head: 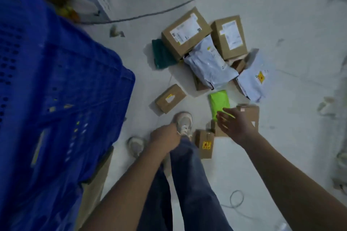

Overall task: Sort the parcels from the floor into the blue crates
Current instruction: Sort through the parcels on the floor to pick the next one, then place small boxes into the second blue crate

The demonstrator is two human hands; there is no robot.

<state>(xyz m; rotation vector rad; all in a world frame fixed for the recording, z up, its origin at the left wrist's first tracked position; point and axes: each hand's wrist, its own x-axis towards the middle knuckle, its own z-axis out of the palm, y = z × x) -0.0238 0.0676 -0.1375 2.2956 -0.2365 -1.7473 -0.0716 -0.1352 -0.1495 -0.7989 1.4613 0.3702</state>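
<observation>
our right hand (pixel 234 124) reaches down with fingers spread apart, empty, above the near end of a lime-green mailer (pixel 219 104) and a flat brown box (pixel 249 115). our left hand (pixel 165 137) hangs over the forward shoe (pixel 184 123), fingers curled inward; we cannot tell whether it grips anything. just beside the shoe stands a small carton with a yellow sticker (pixel 205 144); another small carton (pixel 170 98) lies ahead of it. farther out, the parcels lie heaped on the pale floor (pixel 281 15): two grey poly bags (pixel 210 63), two large labelled cartons (pixel 185 33) and a dark green packet (pixel 161 53). a blue crate (pixel 62 90) fills the left side.
</observation>
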